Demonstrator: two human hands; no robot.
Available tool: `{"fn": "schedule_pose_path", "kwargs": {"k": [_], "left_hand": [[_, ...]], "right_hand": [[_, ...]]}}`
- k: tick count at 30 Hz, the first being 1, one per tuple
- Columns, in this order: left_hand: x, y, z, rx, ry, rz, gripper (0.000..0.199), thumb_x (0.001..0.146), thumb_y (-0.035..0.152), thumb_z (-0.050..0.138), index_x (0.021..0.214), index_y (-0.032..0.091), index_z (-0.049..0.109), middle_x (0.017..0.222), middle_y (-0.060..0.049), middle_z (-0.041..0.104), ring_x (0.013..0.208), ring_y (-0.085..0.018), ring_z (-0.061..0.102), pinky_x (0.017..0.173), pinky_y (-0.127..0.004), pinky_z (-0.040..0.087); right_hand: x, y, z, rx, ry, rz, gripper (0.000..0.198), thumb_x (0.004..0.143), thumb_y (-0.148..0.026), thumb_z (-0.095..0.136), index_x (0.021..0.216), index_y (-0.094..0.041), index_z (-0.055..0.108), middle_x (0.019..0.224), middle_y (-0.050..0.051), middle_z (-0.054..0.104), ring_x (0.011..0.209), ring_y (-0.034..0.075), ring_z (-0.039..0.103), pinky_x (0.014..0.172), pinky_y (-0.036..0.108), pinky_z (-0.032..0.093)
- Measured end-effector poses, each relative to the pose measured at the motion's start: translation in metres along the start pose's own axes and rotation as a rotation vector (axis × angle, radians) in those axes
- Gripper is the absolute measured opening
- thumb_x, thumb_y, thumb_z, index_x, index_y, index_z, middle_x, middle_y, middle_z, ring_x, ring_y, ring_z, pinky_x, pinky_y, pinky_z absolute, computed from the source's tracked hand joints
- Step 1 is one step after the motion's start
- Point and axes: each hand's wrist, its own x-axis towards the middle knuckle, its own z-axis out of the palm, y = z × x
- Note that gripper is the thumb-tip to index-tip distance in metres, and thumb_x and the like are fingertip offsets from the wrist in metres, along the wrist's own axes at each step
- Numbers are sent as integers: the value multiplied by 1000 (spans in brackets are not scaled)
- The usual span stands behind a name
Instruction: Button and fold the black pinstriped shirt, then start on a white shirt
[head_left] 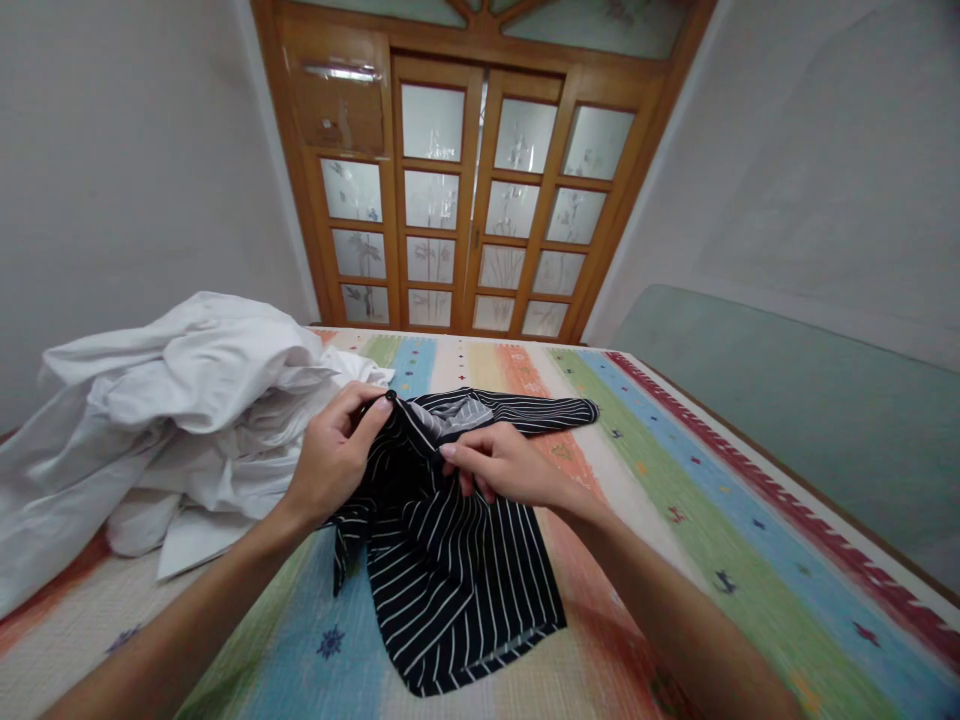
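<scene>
1. You face a room of plain pale walls (pixel 135 150), with wooden doors (pixel 513 205) glazed in frosted panes at the far end.
2. The surface before you is spread with a multicoloured striped cover (pixel 675 500), which looks like soft woven cloth and should give a light garment some grip.
3. Along its right side stands a pale green panel (pixel 787 390).
4. To your left lies a loose, crumpled heap of white cloth (pixel 202 390), near enough for your forearm to brush.
5. The black striped garment (pixel 465 590) is in front of you, middle of the cover, partly lifted and bunched. Expect it light, thin and limp – hard to damage, but quick to fold over on itself. Edges and seams likely make the surest hold; the loose middle would only bunch.
6. Its sleeve (pixel 547 412) lies out to the right, flat and narrow.
7. Your left hand (pixel 337 450) is closed in a pinch on the garment's upper edge; your right hand (pixel 510 465) pinches farther along that edge, thumb against forefinger, other fingers curled.
8. A small dark button (pixel 391 397) sits at your left thumb tip – a firm spot in slack fabric.
</scene>
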Motion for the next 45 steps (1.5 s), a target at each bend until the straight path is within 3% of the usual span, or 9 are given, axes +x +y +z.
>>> {"fn": "schedule_pose_path", "kwargs": {"k": [5, 8, 11, 15, 19, 22, 26, 32, 45], "left_hand": [[-3, 7, -2, -54, -73, -23, 26, 88, 42, 54, 87, 18, 63, 81, -1, 64, 78, -17, 60, 73, -27, 48], [-3, 5, -1, -33, -87, -41, 25, 88, 41, 53, 87, 18, 62, 78, 0, 64, 75, -17, 60, 71, -28, 48], [-3, 2, 0, 101, -8, -13, 19, 88, 34, 50, 89, 19, 61, 84, -1, 65, 80, -18, 61, 76, -30, 49], [-7, 5, -1, 286, 159, 224, 19, 83, 18, 48, 96, 20, 62, 103, -5, 64, 103, -22, 58, 96, -38, 45], [-13, 10, 1, 324, -115, 386, 22, 85, 15, 46, 96, 21, 64, 106, -6, 66, 106, -22, 58, 100, -40, 44], [-14, 5, 6, 358, -320, 366, 18, 87, 22, 50, 96, 20, 65, 100, -7, 69, 98, -22, 61, 92, -39, 47], [-12, -6, 10, 369, -440, 269, 22, 90, 30, 50, 78, 19, 65, 77, -4, 69, 74, -18, 62, 74, -33, 50], [-11, -9, 13, 241, -476, 218, 23, 93, 29, 48, 97, 21, 69, 89, -3, 74, 79, -17, 66, 75, -29, 50], [-14, -6, 16, 205, -424, 144, 25, 92, 26, 47, 94, 21, 72, 82, 0, 74, 71, -16, 66, 69, -25, 49]], "right_hand": [[8, 8, 22, -77, 216, -7, 37, 91, -45, 56, 67, -17, 62, 57, -1, 61, 41, 7, 49, 42, 21, 35], [12, 15, 25, 27, 235, 0, 31, 89, -45, 58, 74, -18, 62, 59, -2, 62, 39, 7, 48, 38, 20, 34], [12, 16, 26, 80, 247, -43, 27, 90, -41, 58, 75, -18, 58, 61, -2, 62, 39, 6, 48, 38, 19, 35], [11, 13, 26, 130, 240, -34, 27, 89, -42, 58, 75, -19, 54, 61, -3, 60, 39, 6, 49, 37, 18, 35], [10, 11, 27, 176, 187, -52, 29, 90, -45, 56, 77, -19, 52, 64, -3, 60, 40, 6, 49, 37, 17, 34], [9, 11, 27, 190, 169, -74, 29, 90, -46, 55, 78, -20, 51, 65, -3, 59, 41, 6, 48, 38, 18, 35], [8, 9, 25, 162, 201, -86, 28, 91, -45, 55, 79, -20, 50, 66, -4, 58, 41, 5, 47, 39, 18, 35], [6, 7, 23, 182, 204, -92, 26, 92, -44, 54, 81, -20, 50, 68, -4, 58, 41, 5, 46, 39, 18, 35], [10, 15, 28, 47, 221, -147, 25, 93, -41, 52, 77, -21, 50, 66, -3, 55, 52, 9, 47, 49, 22, 36]]}}
